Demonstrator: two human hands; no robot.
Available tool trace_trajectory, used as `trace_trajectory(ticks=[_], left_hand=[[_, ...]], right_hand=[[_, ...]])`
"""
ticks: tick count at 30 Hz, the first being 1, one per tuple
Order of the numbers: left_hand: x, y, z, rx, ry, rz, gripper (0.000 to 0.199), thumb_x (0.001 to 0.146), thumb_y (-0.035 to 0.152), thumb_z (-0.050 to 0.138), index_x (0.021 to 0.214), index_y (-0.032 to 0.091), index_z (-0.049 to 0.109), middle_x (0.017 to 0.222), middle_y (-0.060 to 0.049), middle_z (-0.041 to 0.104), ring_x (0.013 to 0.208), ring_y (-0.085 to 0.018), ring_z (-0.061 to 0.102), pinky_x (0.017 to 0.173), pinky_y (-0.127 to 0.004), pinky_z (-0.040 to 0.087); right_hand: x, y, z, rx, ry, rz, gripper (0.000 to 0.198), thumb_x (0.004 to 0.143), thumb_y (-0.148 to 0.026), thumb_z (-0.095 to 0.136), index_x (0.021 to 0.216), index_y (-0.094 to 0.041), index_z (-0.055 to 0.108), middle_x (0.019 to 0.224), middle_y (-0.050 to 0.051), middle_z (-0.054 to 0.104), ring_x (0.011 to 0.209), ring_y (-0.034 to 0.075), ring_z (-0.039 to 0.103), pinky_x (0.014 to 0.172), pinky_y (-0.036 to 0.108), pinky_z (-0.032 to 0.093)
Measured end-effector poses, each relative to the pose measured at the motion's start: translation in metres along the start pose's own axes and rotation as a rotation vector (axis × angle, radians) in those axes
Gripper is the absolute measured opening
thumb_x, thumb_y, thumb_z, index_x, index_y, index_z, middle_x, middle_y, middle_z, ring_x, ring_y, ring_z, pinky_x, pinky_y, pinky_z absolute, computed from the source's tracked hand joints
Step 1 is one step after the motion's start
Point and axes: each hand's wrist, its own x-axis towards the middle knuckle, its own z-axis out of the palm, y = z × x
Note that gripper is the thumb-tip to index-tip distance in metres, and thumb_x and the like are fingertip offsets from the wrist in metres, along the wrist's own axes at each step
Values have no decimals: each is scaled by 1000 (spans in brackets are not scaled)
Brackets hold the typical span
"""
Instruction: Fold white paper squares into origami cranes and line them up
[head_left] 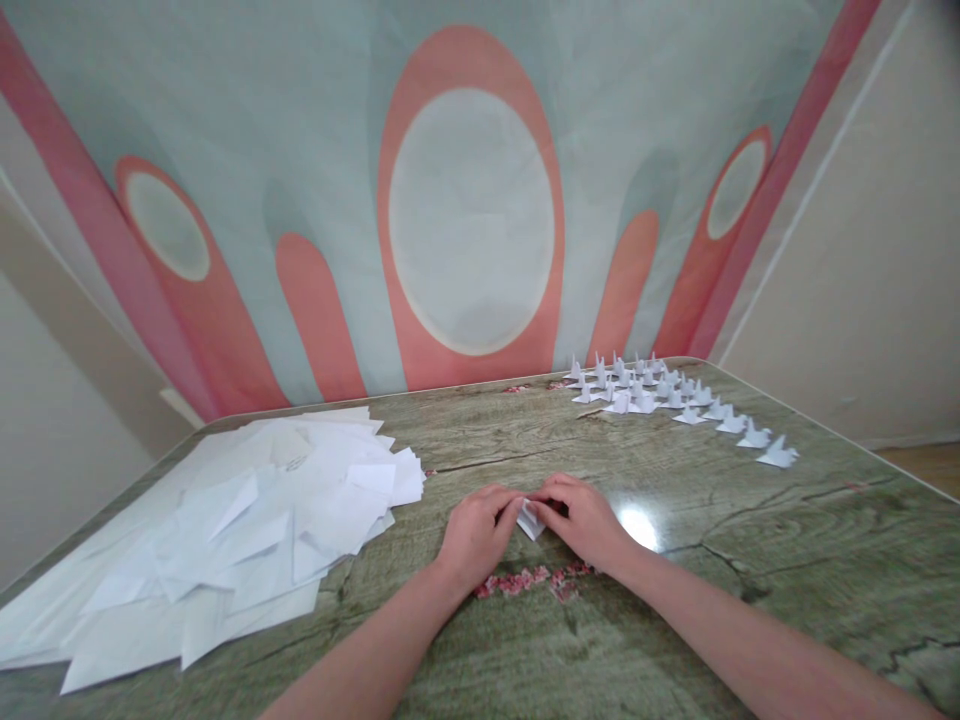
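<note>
A small piece of folded white paper (531, 522) is held between my two hands, just above or on the wood-patterned table. My left hand (480, 525) pinches its left side between thumb and fingers. On the opposite side, my right hand (581, 518) grips the upper right edge, thumb toward the paper's middle. The fingers cover the top of the paper, so its full shape is hidden. Several folded white paper cranes (630, 400) stand in rows at the table's back right, and the nearest crane (778, 453) sits toward the right edge.
A wide, loose pile of white paper sheets and scraps (225, 530) spreads over the table's left side. The table (465, 440) has pink flower prints (517, 582) near my wrists. Behind it hangs a pale backdrop with coral shapes (469, 220), along the back edge.
</note>
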Motion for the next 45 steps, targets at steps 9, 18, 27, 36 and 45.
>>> trace_trajectory(ticks=[9, 18, 27, 36, 45], left_hand=[[-1, 6, -2, 130, -20, 42, 25, 89, 30, 40, 96, 23, 63, 88, -2, 64, 83, -16, 57, 78, -25, 43], [0, 9, -1, 139, -45, 32, 23, 76, 34, 59, 97, 24, 61, 86, -2, 60, 82, -18, 55, 73, -26, 43], [4, 5, 6, 63, -34, -57, 21, 75, 31, 57, 93, 22, 64, 80, 0, 59, 71, -15, 54, 67, -24, 42], [5, 4, 13, 65, -10, -113, 16, 71, 27, 60, 87, 22, 65, 79, 0, 59, 74, -14, 53, 66, -24, 40], [4, 9, 12, 124, 10, -66, 13, 76, 27, 58, 86, 24, 65, 81, 0, 58, 80, -15, 55, 67, -24, 40]], right_hand=[[-1, -4, -2, -35, 2, -16, 19, 83, -33, 52, 81, -22, 67, 76, 2, 59, 74, 16, 55, 69, 27, 41], [-1, -1, -5, 52, -37, 0, 17, 83, -29, 53, 80, -21, 68, 74, 2, 58, 70, 14, 55, 65, 25, 41], [0, -1, -8, 92, -57, 8, 17, 82, -26, 54, 78, -19, 68, 72, 2, 57, 69, 14, 54, 65, 25, 40], [-1, 3, -12, 120, -102, -4, 14, 81, -19, 55, 81, -21, 69, 73, 1, 57, 70, 14, 54, 64, 25, 41], [-7, 6, -10, -22, -71, -134, 16, 83, -16, 52, 86, -21, 67, 79, 3, 55, 74, 14, 53, 69, 26, 43]])
